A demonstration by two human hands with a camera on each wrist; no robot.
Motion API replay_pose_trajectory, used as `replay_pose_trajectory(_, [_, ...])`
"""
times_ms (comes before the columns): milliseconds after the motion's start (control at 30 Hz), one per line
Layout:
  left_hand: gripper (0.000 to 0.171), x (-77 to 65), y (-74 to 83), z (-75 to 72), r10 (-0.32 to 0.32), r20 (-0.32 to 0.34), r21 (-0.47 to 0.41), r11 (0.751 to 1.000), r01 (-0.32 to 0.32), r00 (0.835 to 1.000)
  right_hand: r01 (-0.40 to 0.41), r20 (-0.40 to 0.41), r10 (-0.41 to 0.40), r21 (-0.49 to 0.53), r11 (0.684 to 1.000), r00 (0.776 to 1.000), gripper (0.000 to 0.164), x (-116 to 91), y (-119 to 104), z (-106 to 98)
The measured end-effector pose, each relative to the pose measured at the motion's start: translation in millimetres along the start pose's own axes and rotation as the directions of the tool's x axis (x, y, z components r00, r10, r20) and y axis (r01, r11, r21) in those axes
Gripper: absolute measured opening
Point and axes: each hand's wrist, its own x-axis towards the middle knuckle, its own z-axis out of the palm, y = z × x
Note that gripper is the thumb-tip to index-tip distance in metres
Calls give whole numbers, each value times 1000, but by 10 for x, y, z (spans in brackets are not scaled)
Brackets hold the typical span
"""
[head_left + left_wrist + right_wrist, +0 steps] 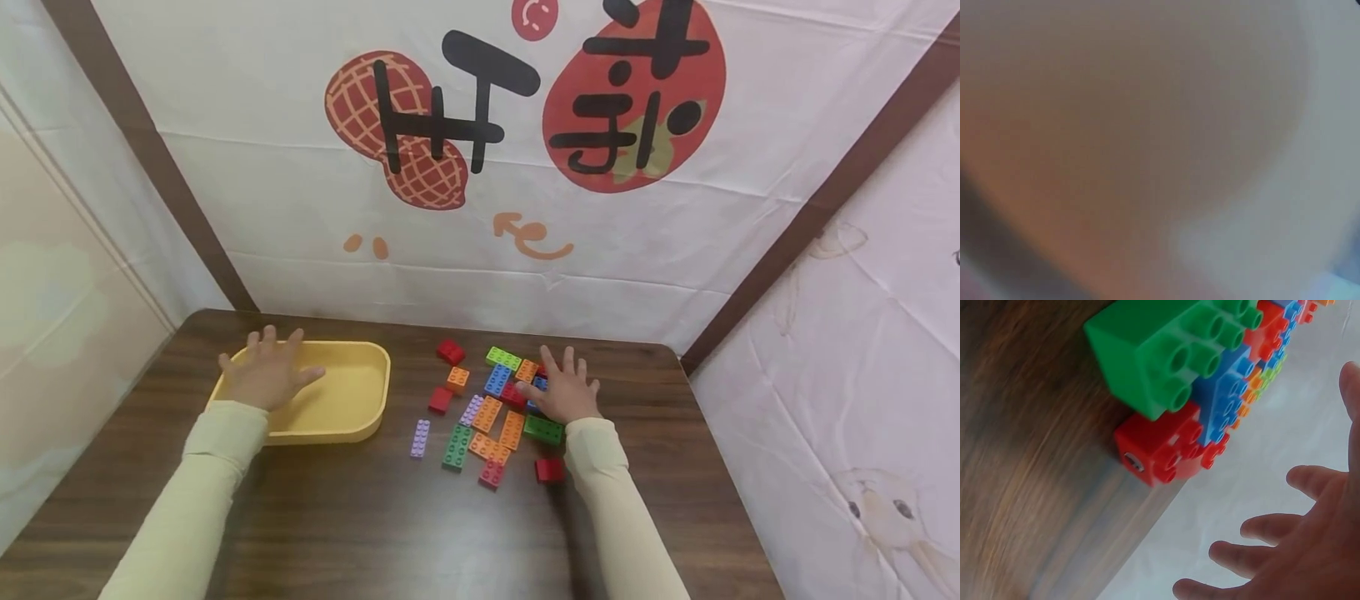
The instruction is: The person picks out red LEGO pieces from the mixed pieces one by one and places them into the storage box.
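Observation:
My left hand [264, 373], fingers spread, is over the left part of a yellow tray [352, 432] and holds nothing. The left wrist view is only a blur. My right hand [567, 392] hovers with spread fingers above the right side of a group of toy building bricks. Around it lie a green brick [543, 429], a red brick [550, 470] and orange bricks [512, 430]. In the right wrist view a green brick [1141, 350], a blue brick [1216, 394] and a red brick [1154, 444] stand apart from the fingers [1235, 556].
More bricks spread left toward the tray: a purple brick [420, 438], a green brick [456, 447], a red brick [451, 352] and a lime brick [503, 358]. A printed cloth wall [465, 292] rises behind the dark wooden table [360, 517].

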Motion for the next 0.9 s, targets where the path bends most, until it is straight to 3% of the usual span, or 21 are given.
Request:
replay_pose_trajectory(100, [100,-44,-152,-18,-18,18,-39,999,19,1000,-9,-1,9,-8,1000,1000,93,13,73,-9])
replay_pose_trajectory(367, [105,-174,-484,-90,-61,142,-105,992,76,988,-52,-12,52,-1,999,999,92,41,277,-34])
replay_pose_trajectory(633, [105,-251,-676,-111,-33,164,-124,991,54,986,-88,6,88,18,996,996,93,20,449,4])
replay_pose_trajectory(900, [103,-174,-801,-38,17,139,-83,997,-6,990,-98,31,98,8,995,995,87,-4,524,21])
